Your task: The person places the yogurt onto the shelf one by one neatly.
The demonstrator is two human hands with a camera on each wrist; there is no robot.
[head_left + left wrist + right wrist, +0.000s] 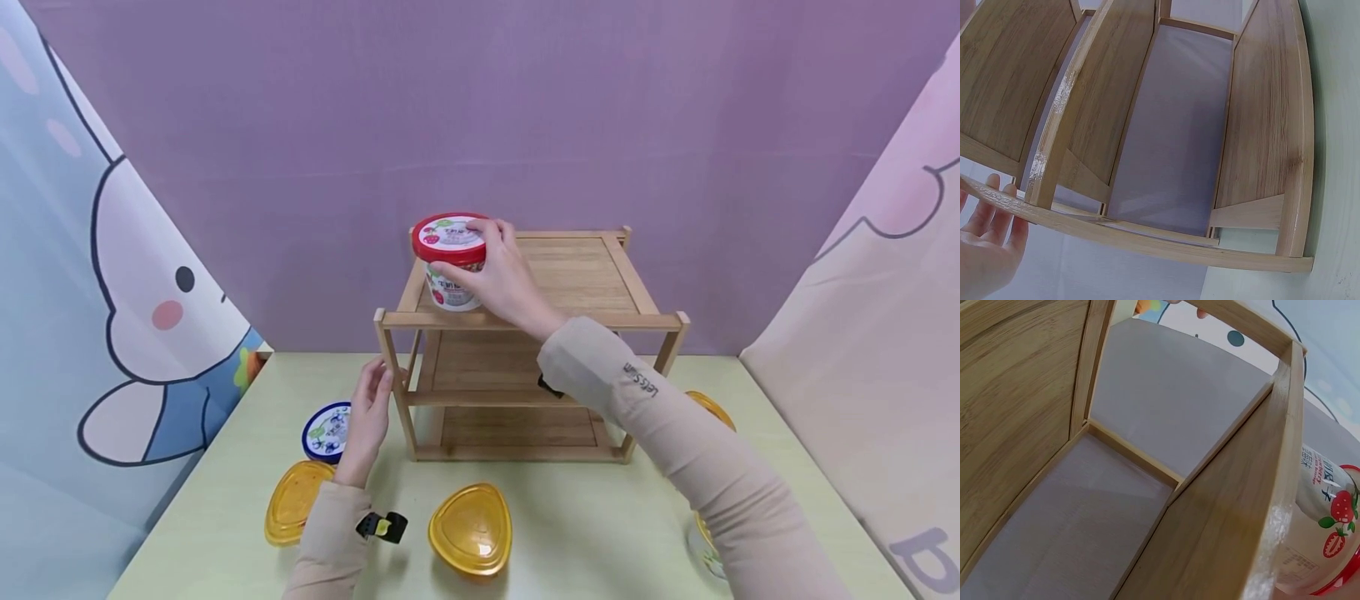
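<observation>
My right hand (506,279) grips a white tub with a red lid (450,233), thumb on its near side and fingers over the lid. Strawberries are printed on the tub (1325,506). It is at the left end of the top tier of a three-tier wooden rack (577,271). Lower down, my left hand (369,412) holds the rack's left front post. In the left wrist view, fingers of the left hand (994,240) reach behind that post (1147,240), and some fingertips show past it.
A tub with a blue lid (327,432) and a container with an amber lid (294,502) stand left of the rack. Another amber-lidded container (472,531) is in front of it. At the right, an amber lid (711,408) and a clear container (705,550) are partly hidden by my sleeve.
</observation>
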